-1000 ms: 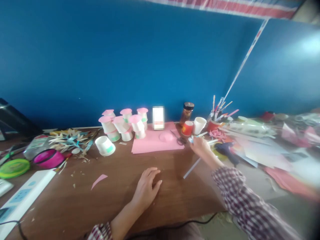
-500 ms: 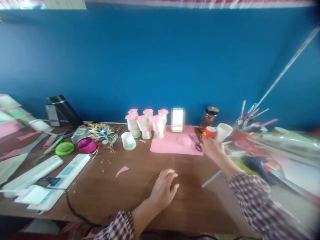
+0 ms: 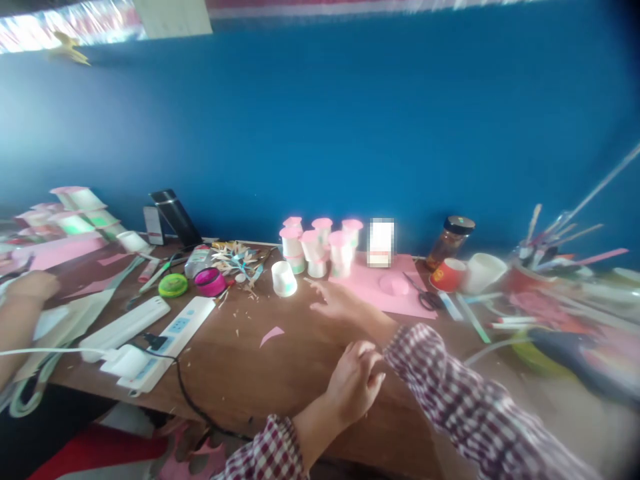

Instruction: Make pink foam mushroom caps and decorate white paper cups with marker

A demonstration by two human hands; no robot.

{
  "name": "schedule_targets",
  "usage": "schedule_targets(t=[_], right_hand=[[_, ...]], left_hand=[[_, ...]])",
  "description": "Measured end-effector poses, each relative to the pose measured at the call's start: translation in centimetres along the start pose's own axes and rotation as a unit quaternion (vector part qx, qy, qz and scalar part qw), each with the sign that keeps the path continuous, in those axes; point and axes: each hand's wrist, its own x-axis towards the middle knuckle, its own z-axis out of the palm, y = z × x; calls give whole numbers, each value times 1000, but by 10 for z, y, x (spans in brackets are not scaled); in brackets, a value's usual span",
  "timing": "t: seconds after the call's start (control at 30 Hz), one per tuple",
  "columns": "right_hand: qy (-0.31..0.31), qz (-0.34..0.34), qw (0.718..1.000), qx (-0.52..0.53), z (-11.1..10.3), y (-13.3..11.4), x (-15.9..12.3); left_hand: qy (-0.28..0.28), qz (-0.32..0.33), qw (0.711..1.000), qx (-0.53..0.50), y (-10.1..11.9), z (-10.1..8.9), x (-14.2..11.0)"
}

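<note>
My right hand (image 3: 336,301) stretches across the table with its fingers out and nothing in them. Its fingertips are just right of a single white paper cup (image 3: 284,279), with a small gap between. Behind stand several white cups (image 3: 317,255) stacked in pairs with pink paper on them. My left hand (image 3: 356,381) rests at the near part of the table, fingers loosely bent and thumb apart, holding nothing. Pink paper sheets (image 3: 357,288) lie beyond my right hand, with a pink round piece (image 3: 395,285) and scissors (image 3: 427,299) on them.
A red paper cup (image 3: 449,275), a white cup (image 3: 485,272) and a lidded jar (image 3: 453,241) stand at right. Power strips (image 3: 173,340) with a black cord, a green tape roll (image 3: 173,285) and a magenta one (image 3: 210,283) lie at left. Another person's hand (image 3: 33,288) shows far left.
My right hand has moved left from beside the red cup and scissors to near the single white cup. My left hand stays about where it was. The view has turned left, showing another person's arm.
</note>
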Motion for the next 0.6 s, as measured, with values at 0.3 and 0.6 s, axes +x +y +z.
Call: schedule_targets(t=[0.3,0.6], right_hand=[[49,58,996,50,40,-15,88],[72,88,987,116,55,-15,108]], left_hand=[[-38,12,999,-27,7,-7,11],[-46,-153,976,-147,13,-11,9]])
